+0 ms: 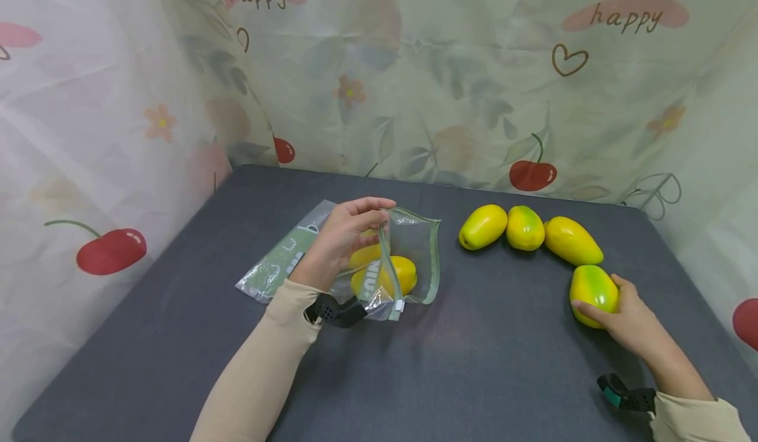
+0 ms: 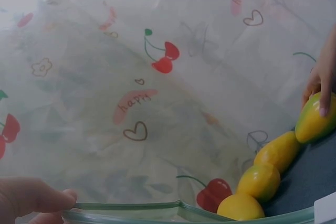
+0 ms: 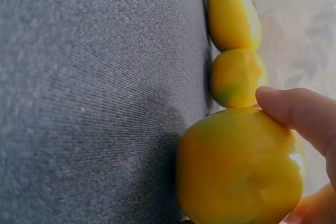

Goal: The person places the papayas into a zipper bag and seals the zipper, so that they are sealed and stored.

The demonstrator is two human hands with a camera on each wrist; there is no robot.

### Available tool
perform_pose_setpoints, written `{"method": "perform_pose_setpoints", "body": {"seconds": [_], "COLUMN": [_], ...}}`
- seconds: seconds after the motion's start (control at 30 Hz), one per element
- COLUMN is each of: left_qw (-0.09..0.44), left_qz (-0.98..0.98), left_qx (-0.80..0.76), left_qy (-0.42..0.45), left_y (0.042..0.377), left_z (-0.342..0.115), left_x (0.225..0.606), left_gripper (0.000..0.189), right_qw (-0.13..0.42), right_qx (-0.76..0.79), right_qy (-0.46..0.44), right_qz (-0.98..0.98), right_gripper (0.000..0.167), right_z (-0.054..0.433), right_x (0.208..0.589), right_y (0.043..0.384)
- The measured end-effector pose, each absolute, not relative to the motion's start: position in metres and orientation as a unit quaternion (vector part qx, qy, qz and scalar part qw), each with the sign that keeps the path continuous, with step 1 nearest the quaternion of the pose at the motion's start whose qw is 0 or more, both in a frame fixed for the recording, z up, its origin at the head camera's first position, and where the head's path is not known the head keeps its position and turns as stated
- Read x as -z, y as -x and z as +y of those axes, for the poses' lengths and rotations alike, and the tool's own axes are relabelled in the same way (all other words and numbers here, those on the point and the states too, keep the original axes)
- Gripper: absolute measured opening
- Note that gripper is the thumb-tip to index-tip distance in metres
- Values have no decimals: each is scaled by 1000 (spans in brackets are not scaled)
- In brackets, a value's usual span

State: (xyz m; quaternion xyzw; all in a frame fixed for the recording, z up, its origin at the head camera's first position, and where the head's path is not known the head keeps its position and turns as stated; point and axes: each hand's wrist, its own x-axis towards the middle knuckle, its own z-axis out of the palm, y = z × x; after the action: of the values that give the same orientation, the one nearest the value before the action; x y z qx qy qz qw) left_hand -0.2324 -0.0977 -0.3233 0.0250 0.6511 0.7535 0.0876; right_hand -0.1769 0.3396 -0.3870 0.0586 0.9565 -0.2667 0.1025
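Plump, glossy yellow-green mango (image 1: 592, 295), held in my right hand (image 1: 636, 323): it is at the right side of the dark grey, fabric-textured table (image 1: 485, 363), just beside the near end of a row of three smooth yellow and greenish mangoes (image 1: 525, 228). My right fingers curl round it, thumb on one side and the rest on the other; I cannot tell whether it has left the table.

My left hand (image 1: 346, 235) is well apart from it, its fingers pinching the rim of a clear plastic zip bag with green edging (image 1: 437, 258). Inside lie two yellow mangoes (image 1: 404, 274), and the mouth gapes toward my right.

Slipping worries me most: the skin looks slick and the fruit fills my grip, so a weak squeeze could let it drop and roll. Lifting it sideways could nudge the closest neighbour and set the row rolling, since those three lie nearly end to end.

The bag looks limp, and my left fingers steady it at only one part of the rim. If that pinch loosens, I would expect the mouth to sag and narrow; a mango brought there might then snag on the edging or the white plastic slider (image 1: 399, 306). Pulling the rim too hard might tip the bag and spill the pair inside.
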Motion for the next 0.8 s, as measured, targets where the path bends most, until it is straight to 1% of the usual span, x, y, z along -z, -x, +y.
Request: {"method": "perform_pose_setpoints", "body": {"seconds": [0.17,0.43,0.8], "left_qw": [88,87,91], "left_qz": [651,653,654], "left_qx": [-754,-752,-751], "left_qy": [-21,-21,-20], "left_y": [232,231,231], "left_z": [-97,-97,-95], "left_x": [323,323,322], "left_gripper": [26,24,29], "right_qw": [93,62,16], "right_qx": [266,274,280], "right_qy": [-68,-77,-67], "right_qz": [957,957,958], "right_gripper": [106,107,106], "right_z": [340,336,319], "right_x": [386,385,373], "right_y": [175,170,164]}}
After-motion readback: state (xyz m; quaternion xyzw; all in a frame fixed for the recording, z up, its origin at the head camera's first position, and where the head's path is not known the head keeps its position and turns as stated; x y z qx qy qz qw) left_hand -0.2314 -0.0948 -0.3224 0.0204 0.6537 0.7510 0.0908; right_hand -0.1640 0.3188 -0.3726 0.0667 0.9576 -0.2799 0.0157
